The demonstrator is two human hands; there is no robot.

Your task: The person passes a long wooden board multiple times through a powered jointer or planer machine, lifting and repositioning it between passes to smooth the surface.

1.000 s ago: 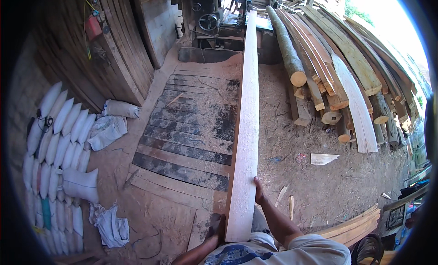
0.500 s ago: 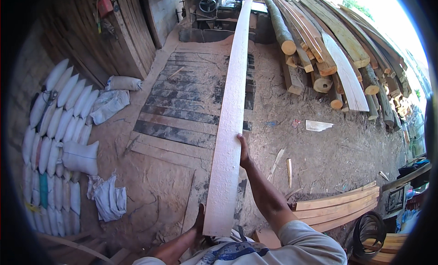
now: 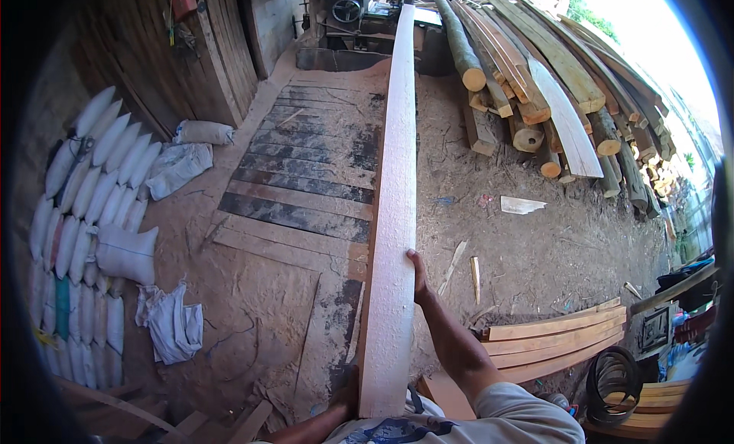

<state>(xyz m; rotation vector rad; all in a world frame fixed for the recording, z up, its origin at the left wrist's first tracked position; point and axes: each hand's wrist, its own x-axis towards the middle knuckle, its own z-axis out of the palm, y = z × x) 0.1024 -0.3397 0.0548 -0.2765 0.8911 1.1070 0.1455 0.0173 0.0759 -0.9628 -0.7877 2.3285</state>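
Note:
A long, pale wooden plank (image 3: 394,214), dusted with sawdust, runs lengthwise from my waist to the machine at the far end. My right hand (image 3: 418,276) grips its right edge about a third of the way along, thumb on the upper face and the other fingers hidden underneath. Close to the plank's near end, my left hand (image 3: 350,394) is at the left edge, in shadow, its fingers mostly out of sight behind the wood. The plank's left side face shows as a darker, narrow strip.
A machine with a handwheel (image 3: 346,11) stands at the far end. Stacked logs and boards (image 3: 527,69) lie far right; cut beams (image 3: 554,333) lie near right. Filled white sacks (image 3: 92,191) are piled left. Dark slats (image 3: 302,172) cross the sawdust-covered floor.
The plank's near end has shifted right and slightly toward me, and its left side face has come into view. Both hands have moved with it; the view has turned slightly.

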